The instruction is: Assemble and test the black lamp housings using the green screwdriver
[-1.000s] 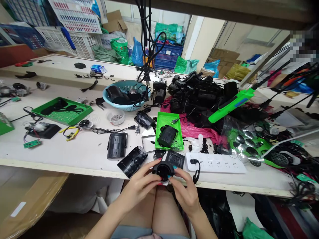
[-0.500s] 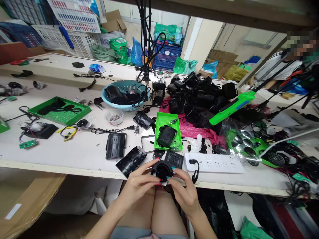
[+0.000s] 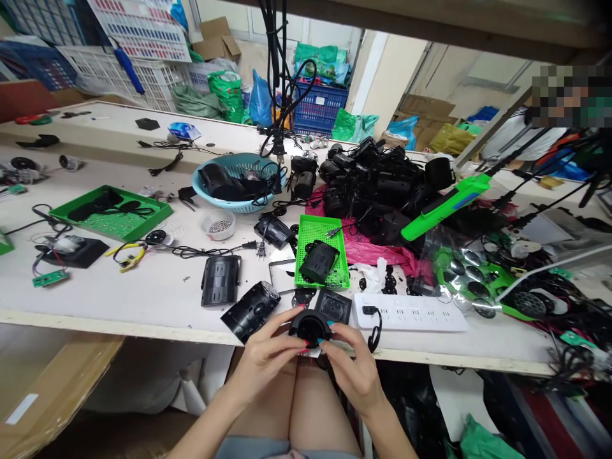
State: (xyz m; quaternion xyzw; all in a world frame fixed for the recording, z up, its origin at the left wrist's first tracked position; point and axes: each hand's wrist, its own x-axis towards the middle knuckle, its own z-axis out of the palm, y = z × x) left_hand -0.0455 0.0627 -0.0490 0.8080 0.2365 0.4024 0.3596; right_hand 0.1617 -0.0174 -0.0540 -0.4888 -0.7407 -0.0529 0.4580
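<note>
A round, hollow black plastic housing (image 3: 310,327) is held at the table's front edge, its open end turned towards me. My left hand (image 3: 273,341) grips its left side between thumb and fingers. On the right side my right hand (image 3: 351,354) pinches the rim with thumb and forefinger. Just behind it lies a square black plastic part (image 3: 333,306). To the left, a black cylindrical housing with a clear lens end (image 3: 251,311) lies tilted, and another black housing (image 3: 220,280) stands beside it. What sits inside the held housing is too dark to make out.
A white power strip (image 3: 411,313) lies right of my hands. Behind are a green perforated tray (image 3: 301,274), a blue basket (image 3: 198,190), a bowl of small metal parts (image 3: 220,227) and a heap of black housings (image 3: 382,185). A green electric screwdriver (image 3: 444,205) hangs at right. Cables hang overhead.
Both hands keep their hold on the black housing, which has tipped very slightly. The rest of the bench looks the same, apart from a small shift of the camera.
</note>
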